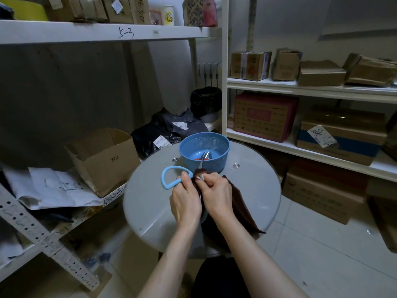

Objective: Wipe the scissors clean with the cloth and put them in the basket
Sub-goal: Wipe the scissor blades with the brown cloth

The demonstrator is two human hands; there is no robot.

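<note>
My left hand (185, 202) grips the light-blue handle of the scissors (169, 177) over a round glass table (150, 207). The blades point away from me, and their tip (201, 163) pokes out beyond the cloth toward the basket. My right hand (217, 196) pinches a dark brown cloth (240, 207) around the blades. The rest of the cloth hangs down to the right onto the table. Just behind my hands stands a blue plastic basket (214, 145), holding other scissors with red and dark handles.
An open cardboard box (103, 160) sits on a low shelf to the left, with papers beside it. Dark parcels (171, 130) lie behind the table. White shelves (311, 91) with cartons fill the right side.
</note>
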